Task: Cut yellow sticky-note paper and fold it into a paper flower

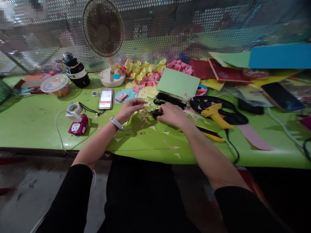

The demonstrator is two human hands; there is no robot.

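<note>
centre frame | I see left hand fingers pinching yellow cut paper | right hand fingers closed around black-handled tool | on green counter

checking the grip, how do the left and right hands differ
The left hand wears a white wristband; the right hand has a bare wrist. The left hand's fingers stretch out at the yellow paper; the right hand curls over a black tool. Both are over the green table.

Two hands, one fan, one glue gun.
</note>
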